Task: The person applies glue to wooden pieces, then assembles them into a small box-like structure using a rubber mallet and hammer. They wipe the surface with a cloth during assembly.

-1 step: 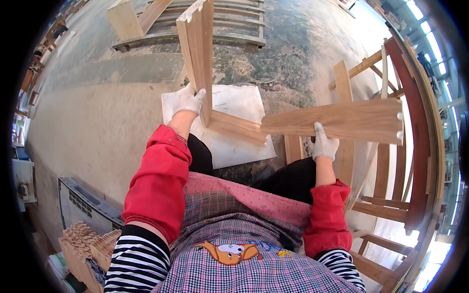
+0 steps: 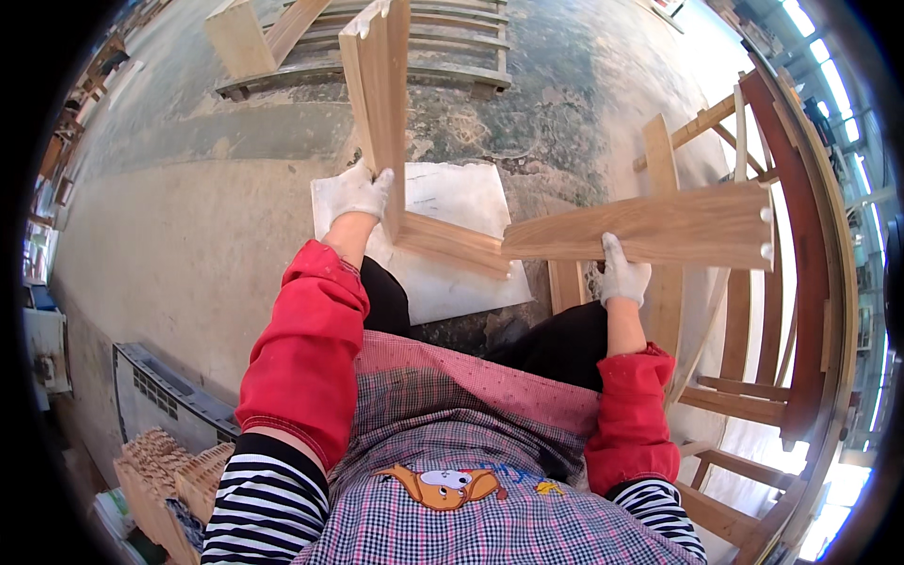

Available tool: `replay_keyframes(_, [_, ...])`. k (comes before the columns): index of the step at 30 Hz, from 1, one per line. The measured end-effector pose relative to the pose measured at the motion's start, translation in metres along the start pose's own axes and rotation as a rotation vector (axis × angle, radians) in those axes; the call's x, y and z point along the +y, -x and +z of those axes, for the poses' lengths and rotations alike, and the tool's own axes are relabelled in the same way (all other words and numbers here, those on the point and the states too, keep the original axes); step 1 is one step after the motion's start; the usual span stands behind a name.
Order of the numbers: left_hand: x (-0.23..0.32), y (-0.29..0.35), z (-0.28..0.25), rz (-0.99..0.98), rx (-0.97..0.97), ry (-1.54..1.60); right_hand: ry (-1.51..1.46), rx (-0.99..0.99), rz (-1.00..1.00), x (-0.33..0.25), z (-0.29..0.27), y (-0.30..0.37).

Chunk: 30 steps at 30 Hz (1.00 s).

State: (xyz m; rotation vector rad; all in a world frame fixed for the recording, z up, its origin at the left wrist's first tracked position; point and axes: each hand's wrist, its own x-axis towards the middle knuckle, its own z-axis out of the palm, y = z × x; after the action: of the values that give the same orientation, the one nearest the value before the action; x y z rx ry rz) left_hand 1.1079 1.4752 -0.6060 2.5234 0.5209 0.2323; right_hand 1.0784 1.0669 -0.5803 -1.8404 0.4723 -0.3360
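In a white glove, my left hand (image 2: pixel 358 193) is closed on the lower part of an upright wooden board (image 2: pixel 377 104). White daubs, like glue, show on its top end. A second wooden board (image 2: pixel 454 247) lies low and meets the upright one at a corner. My right hand (image 2: pixel 624 278), also gloved in white, grips the lower edge of a third wooden board (image 2: pixel 650 226), thumb on its face. This board is raised almost level, and its notched right end carries white daubs too. Its left end overlaps the low board's right end; I cannot tell whether they touch.
A white sheet (image 2: pixel 461 193) lies on the floor under the boards. Ahead is a slatted pallet (image 2: pixel 443 56) with a wooden box-like piece (image 2: pixel 243 42). Wooden racks (image 2: pixel 810 330) stand on the right. Stacked wood pieces (image 2: pixel 155 490) and a grey panel (image 2: pixel 169 386) are at lower left.
The right end of the board in my right hand has risen slightly, and the board has shifted a little left. The upright board has barely moved left. My hands keep their grips.
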Motion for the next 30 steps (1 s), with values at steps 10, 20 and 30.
replay_keyframes(10, [-0.045,0.005,-0.022,-0.198,0.082,0.076,0.201,-0.049,0.014,0.012,0.014,-0.005])
replay_keyframes(20, [-0.037,0.018,-0.032,-0.219,0.036,0.094,0.304,-0.049,0.033,0.032,0.024,-0.021])
replay_keyframes(30, [-0.034,0.019,-0.032,-0.232,0.055,0.093,0.345,-0.063,0.042,0.027,0.022,-0.016])
